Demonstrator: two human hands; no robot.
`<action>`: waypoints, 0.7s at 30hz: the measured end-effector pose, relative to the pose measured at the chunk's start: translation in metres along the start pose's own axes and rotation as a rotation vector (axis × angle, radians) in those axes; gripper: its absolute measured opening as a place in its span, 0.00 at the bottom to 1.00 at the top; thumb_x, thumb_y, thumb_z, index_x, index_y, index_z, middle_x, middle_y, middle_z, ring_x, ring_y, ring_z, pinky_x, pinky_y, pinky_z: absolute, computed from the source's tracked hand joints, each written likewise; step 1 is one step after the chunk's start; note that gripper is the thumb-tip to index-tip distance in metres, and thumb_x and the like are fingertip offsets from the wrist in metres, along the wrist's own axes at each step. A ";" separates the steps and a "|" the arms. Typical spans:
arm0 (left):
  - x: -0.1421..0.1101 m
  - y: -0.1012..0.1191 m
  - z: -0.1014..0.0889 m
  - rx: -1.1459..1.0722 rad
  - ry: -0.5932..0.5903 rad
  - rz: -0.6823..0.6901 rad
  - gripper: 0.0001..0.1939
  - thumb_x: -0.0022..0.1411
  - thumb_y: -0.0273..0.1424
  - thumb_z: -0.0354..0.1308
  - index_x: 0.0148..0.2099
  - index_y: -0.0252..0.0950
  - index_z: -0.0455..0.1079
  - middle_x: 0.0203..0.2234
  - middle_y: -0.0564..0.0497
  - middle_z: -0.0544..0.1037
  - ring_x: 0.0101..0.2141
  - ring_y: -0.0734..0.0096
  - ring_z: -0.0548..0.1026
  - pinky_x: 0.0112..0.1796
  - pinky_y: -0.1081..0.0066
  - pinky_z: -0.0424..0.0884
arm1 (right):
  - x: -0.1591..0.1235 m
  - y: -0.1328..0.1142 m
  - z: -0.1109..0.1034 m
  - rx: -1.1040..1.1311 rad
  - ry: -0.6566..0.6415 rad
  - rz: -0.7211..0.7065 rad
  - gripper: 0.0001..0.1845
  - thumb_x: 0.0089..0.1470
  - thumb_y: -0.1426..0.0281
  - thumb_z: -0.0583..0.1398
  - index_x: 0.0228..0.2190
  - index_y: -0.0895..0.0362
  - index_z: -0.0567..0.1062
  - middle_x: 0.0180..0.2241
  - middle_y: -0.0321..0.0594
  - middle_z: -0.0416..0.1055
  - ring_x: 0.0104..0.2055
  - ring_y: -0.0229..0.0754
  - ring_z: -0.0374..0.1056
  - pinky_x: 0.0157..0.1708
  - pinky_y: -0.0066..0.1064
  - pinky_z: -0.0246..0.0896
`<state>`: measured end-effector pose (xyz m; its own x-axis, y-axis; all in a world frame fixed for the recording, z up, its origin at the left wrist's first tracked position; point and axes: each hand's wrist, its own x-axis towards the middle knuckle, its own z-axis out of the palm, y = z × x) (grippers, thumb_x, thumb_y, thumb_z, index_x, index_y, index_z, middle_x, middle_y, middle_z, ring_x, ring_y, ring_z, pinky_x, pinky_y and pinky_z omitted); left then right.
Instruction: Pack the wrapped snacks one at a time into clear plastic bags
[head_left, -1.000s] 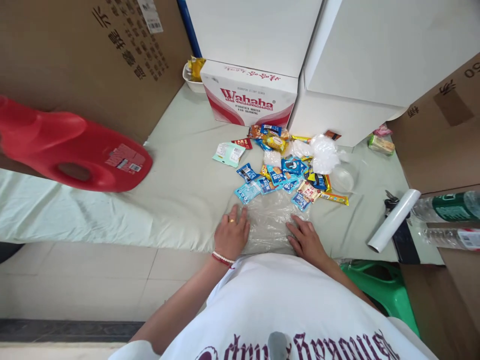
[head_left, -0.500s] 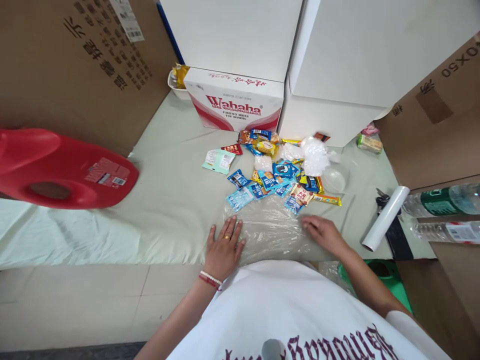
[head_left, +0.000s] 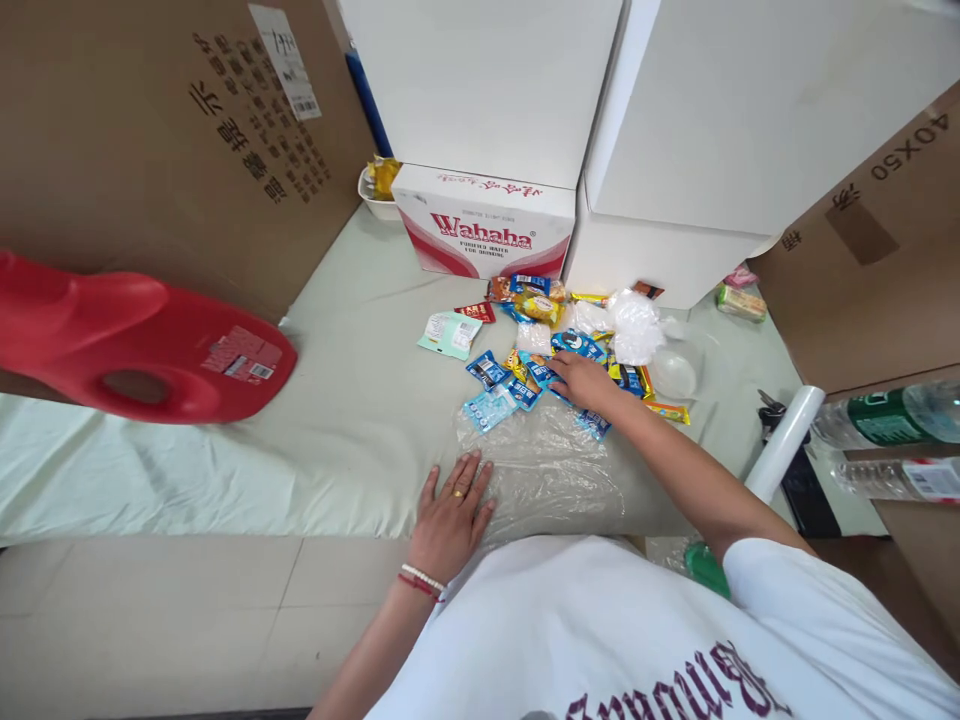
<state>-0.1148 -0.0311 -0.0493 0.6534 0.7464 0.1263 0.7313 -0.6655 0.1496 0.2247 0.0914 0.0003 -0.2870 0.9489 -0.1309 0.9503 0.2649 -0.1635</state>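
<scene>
My left hand (head_left: pixel 453 510) lies flat with fingers spread, its fingertips at the left edge of a clear plastic bag (head_left: pixel 555 470). That bag is spread thin and wrinkled along the table's front. Beyond it my right hand (head_left: pixel 589 384) reaches into a heap of small snack packets, fingers apart, fingertips touching a blue snack packet (head_left: pixel 538 370). A light-blue packet (head_left: pixel 490 407) and a dark-blue packet (head_left: pixel 487 369) lie left of those fingers. My right hand and forearm cover part of the heap.
A mint-green packet (head_left: pixel 450 334) lies left of the heap; a crumpled white plastic bag (head_left: pixel 634 325) is behind it. The Wahaba-style red-and-white carton (head_left: pixel 484 232) stands at the back. A red jug (head_left: pixel 150 345) is left; a white roll (head_left: pixel 784 440) and plastic bottles (head_left: pixel 885 415) are right.
My right hand has moved forward and left from the bag's right edge onto the snack packets. My left hand stays at the bag's left edge. The view has shifted slightly.
</scene>
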 end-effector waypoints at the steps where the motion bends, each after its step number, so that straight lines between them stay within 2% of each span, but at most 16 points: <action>1: 0.000 0.000 0.000 -0.002 0.005 -0.002 0.28 0.74 0.38 0.47 0.73 0.42 0.57 0.70 0.44 0.60 0.67 0.55 0.63 0.68 0.46 0.48 | -0.004 0.000 0.001 -0.003 0.010 0.000 0.22 0.68 0.65 0.56 0.60 0.57 0.72 0.55 0.51 0.72 0.55 0.51 0.68 0.52 0.37 0.63; 4: 0.001 0.001 0.000 -0.021 0.016 -0.018 0.27 0.74 0.38 0.47 0.72 0.42 0.57 0.70 0.44 0.60 0.67 0.55 0.63 0.68 0.46 0.47 | -0.023 0.007 0.003 -0.020 0.071 0.031 0.21 0.71 0.68 0.50 0.58 0.58 0.73 0.47 0.50 0.75 0.51 0.49 0.69 0.49 0.35 0.63; 6: 0.001 0.001 -0.001 -0.041 0.020 -0.025 0.28 0.74 0.38 0.47 0.72 0.42 0.57 0.70 0.44 0.60 0.67 0.55 0.63 0.68 0.45 0.48 | -0.037 0.018 0.002 -0.039 0.118 0.070 0.21 0.70 0.69 0.51 0.58 0.58 0.75 0.48 0.50 0.75 0.51 0.50 0.68 0.50 0.36 0.62; 9: 0.002 0.001 -0.002 -0.065 0.020 -0.032 0.28 0.74 0.37 0.47 0.72 0.42 0.57 0.70 0.44 0.59 0.68 0.55 0.63 0.68 0.45 0.48 | -0.050 0.037 -0.002 -0.058 0.086 0.029 0.19 0.63 0.74 0.57 0.53 0.57 0.78 0.51 0.49 0.74 0.52 0.52 0.66 0.53 0.38 0.61; 12: 0.002 0.002 -0.002 -0.079 0.029 -0.037 0.27 0.74 0.37 0.47 0.72 0.43 0.58 0.70 0.45 0.60 0.67 0.54 0.64 0.67 0.44 0.49 | -0.052 0.047 -0.007 -0.035 0.049 0.031 0.21 0.60 0.78 0.56 0.52 0.56 0.79 0.51 0.47 0.76 0.51 0.51 0.67 0.54 0.39 0.60; 14: 0.002 0.002 -0.002 -0.087 0.036 -0.042 0.27 0.73 0.36 0.48 0.72 0.43 0.58 0.70 0.45 0.60 0.67 0.54 0.64 0.67 0.44 0.49 | -0.046 0.044 -0.009 -0.002 0.064 0.142 0.21 0.64 0.73 0.54 0.55 0.57 0.76 0.49 0.48 0.76 0.50 0.51 0.68 0.52 0.40 0.61; 16: 0.002 0.002 -0.002 -0.094 0.042 -0.052 0.27 0.73 0.36 0.48 0.72 0.43 0.58 0.70 0.45 0.60 0.67 0.54 0.64 0.67 0.44 0.50 | -0.037 0.034 -0.006 0.001 0.059 0.261 0.24 0.66 0.61 0.56 0.57 0.60 0.74 0.50 0.54 0.75 0.51 0.56 0.68 0.52 0.43 0.62; 18: 0.002 0.003 -0.002 -0.100 0.048 -0.058 0.27 0.73 0.36 0.48 0.72 0.43 0.58 0.70 0.45 0.60 0.67 0.54 0.64 0.67 0.44 0.50 | -0.024 0.023 -0.001 -0.024 0.055 0.332 0.37 0.60 0.49 0.61 0.60 0.64 0.70 0.55 0.61 0.71 0.55 0.62 0.65 0.54 0.47 0.61; 20: 0.002 0.003 -0.002 -0.103 0.050 -0.060 0.27 0.73 0.36 0.48 0.72 0.43 0.58 0.70 0.45 0.61 0.67 0.54 0.64 0.67 0.44 0.50 | -0.011 0.014 0.005 -0.032 0.070 0.375 0.48 0.54 0.45 0.64 0.63 0.66 0.65 0.61 0.65 0.64 0.60 0.67 0.60 0.57 0.50 0.58; 21: 0.002 0.003 -0.002 -0.103 0.049 -0.059 0.27 0.73 0.36 0.48 0.72 0.43 0.58 0.70 0.45 0.61 0.67 0.54 0.64 0.67 0.44 0.50 | -0.005 0.012 0.007 -0.019 0.076 0.397 0.50 0.53 0.45 0.65 0.64 0.66 0.63 0.62 0.66 0.62 0.61 0.67 0.59 0.58 0.51 0.57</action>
<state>-0.1111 -0.0317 -0.0466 0.5978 0.7852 0.1614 0.7424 -0.6182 0.2581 0.2370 0.0883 -0.0076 0.1120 0.9878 -0.1077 0.9878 -0.1225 -0.0965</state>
